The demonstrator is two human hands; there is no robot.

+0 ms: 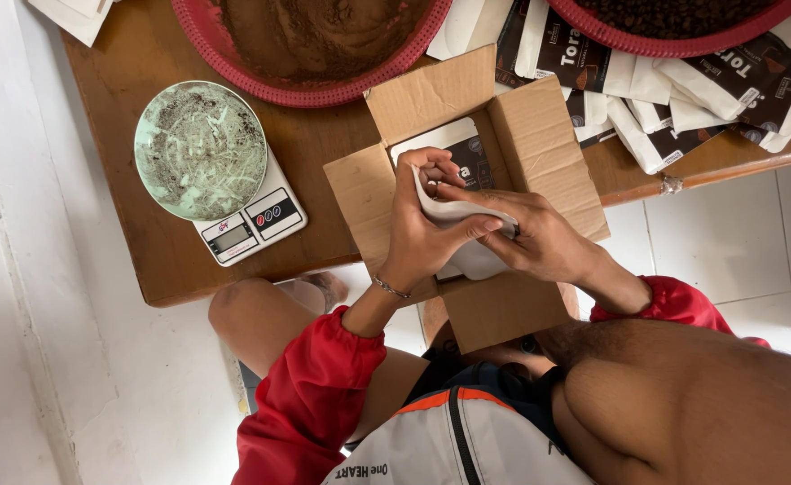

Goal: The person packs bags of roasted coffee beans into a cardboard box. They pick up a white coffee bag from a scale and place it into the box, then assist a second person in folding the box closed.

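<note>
An open cardboard box [539, 135] rests partly on the wooden table [153, 242] and partly over my lap. My left hand [418, 229] and my right hand [539, 238] both grip one white pouch [476, 256] above the box's opening. Inside the box lies another pouch [454, 148], white with a dark label. Red sleeves cover both my forearms, and a thin bracelet sits on my left wrist.
A white kitchen scale [252, 224] carries a pale green plate [200, 148] smeared with brown powder. A red basket of brown powder [310, 45] stands behind the box. Several filled pouches [674, 99] lie under a second red basket [674, 27] at the right.
</note>
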